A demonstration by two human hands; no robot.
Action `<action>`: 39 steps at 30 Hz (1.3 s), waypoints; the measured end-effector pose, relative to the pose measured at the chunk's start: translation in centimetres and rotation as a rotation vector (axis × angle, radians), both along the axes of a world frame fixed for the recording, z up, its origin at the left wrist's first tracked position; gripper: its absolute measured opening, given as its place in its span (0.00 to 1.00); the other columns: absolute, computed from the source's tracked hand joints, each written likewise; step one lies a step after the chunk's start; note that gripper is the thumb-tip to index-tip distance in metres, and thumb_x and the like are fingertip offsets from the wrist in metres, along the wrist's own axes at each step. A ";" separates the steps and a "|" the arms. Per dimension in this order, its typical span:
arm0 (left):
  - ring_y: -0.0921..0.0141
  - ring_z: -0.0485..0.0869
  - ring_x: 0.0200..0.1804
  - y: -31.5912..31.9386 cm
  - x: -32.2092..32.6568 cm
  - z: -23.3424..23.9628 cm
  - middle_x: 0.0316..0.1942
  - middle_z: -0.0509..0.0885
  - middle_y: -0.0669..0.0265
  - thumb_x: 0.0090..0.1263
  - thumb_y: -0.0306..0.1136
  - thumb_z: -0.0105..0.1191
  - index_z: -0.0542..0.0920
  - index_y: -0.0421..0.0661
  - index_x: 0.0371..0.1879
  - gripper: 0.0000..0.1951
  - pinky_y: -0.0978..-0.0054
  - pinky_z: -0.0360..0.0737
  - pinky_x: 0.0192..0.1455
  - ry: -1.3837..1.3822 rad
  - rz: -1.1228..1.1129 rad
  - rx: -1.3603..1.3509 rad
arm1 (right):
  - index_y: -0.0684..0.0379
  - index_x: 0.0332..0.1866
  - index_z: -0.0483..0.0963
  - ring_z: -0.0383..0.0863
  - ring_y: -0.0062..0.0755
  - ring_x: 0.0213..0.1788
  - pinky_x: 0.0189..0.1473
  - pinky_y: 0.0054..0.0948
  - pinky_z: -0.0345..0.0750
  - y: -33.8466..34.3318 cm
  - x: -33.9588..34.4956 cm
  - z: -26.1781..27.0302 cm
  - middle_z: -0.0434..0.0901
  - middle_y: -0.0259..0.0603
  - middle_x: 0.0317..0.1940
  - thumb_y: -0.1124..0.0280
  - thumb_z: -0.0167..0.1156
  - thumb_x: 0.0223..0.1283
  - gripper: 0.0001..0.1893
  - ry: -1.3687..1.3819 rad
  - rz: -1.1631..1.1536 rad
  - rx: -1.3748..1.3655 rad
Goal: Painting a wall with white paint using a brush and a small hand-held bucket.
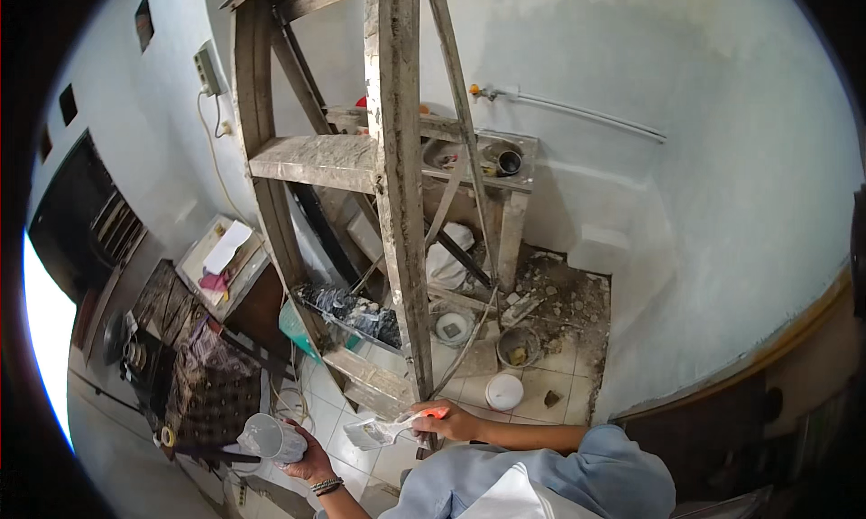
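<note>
My left hand point(308, 455) is closed around a paint-smeared, light grey cup point(269, 436), its mouth tilted toward the camera. A bracelet circles that wrist. In my right hand point(459, 421) is a flat paintbrush point(372, 434) with an orange-red handle end; its pale-coated bristles point left, toward the cup but apart from it. The right hand is at the lower part of a wooden stepladder point(400, 201), and whether it also touches the ladder leg I cannot tell. The inside of the cup is only partly visible.
A crusted paint roller point(352, 313) lies across the ladder. Beyond stand a sink counter point(528, 181), a wall pipe with a tap point(588, 113), a bucket point(517, 346) and a white round lid or tub point(504, 392). Rubble point(568, 296) covers the floor corner. Left are a small table point(250, 282) and a sewing machine point(139, 357).
</note>
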State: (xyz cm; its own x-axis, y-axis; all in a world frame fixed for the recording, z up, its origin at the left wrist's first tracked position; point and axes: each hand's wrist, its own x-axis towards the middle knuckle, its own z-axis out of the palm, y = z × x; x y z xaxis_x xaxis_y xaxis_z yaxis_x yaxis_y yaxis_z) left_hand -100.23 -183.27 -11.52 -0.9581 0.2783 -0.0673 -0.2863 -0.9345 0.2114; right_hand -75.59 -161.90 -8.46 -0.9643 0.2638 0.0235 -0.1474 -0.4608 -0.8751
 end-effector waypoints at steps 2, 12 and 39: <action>0.54 0.74 0.58 1.1 -3.2 0.3 0.56 0.74 0.55 0.64 0.48 0.49 0.69 0.42 0.59 0.29 0.59 0.82 0.52 0.001 -0.066 0.022 | 0.66 0.52 0.73 0.76 0.18 0.35 0.39 0.20 0.74 -0.1 -1.9 0.0 0.78 0.34 0.32 0.66 0.53 0.66 0.16 0.021 -0.017 -0.003; 0.55 0.73 0.59 4.4 -27.2 -0.2 0.56 0.74 0.53 0.62 0.47 0.48 0.69 0.42 0.59 0.29 0.57 0.79 0.52 0.162 -0.404 0.066 | 0.69 0.45 0.74 0.74 0.20 0.29 0.33 0.21 0.73 -3.8 -16.0 -1.4 0.77 0.37 0.27 0.64 0.47 0.67 0.17 -0.097 -0.607 0.107; 0.58 0.73 0.59 19.3 -66.3 -6.2 0.55 0.74 0.55 0.61 0.48 0.47 0.71 0.42 0.57 0.28 0.54 0.81 0.49 0.070 -0.868 -0.041 | 0.63 0.40 0.74 0.61 0.12 0.26 0.28 0.17 0.60 -0.9 -38.4 -3.7 0.65 0.24 0.24 0.65 0.53 0.66 0.11 -0.569 -1.812 0.460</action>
